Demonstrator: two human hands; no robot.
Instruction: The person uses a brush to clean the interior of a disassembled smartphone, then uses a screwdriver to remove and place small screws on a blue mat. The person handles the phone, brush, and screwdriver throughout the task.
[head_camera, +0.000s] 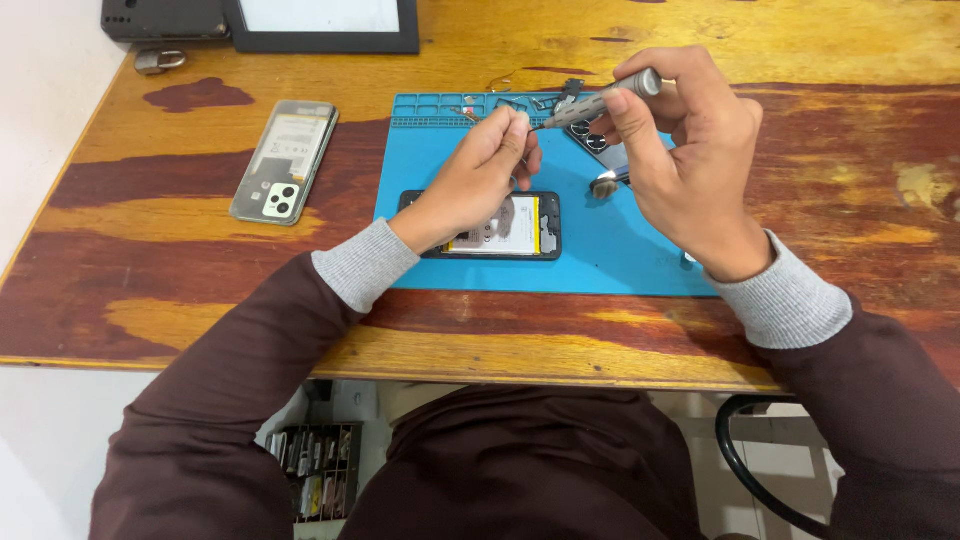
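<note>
Two hands work above one blue mat (620, 260) on the wooden table (850, 200). Right hand (690, 150) is curled shut around one grey screwdriver (600, 100), whose long axis runs from upper right down to the left, tip pointing at the left hand (480, 180). Left fingertips (518, 125) are pinched together at that tip; what they hold is too small to tell. One opened phone (515, 228) lies on the mat below, long axis left-right. One back cover (283, 160) lies well apart, left, off the mat.
</note>
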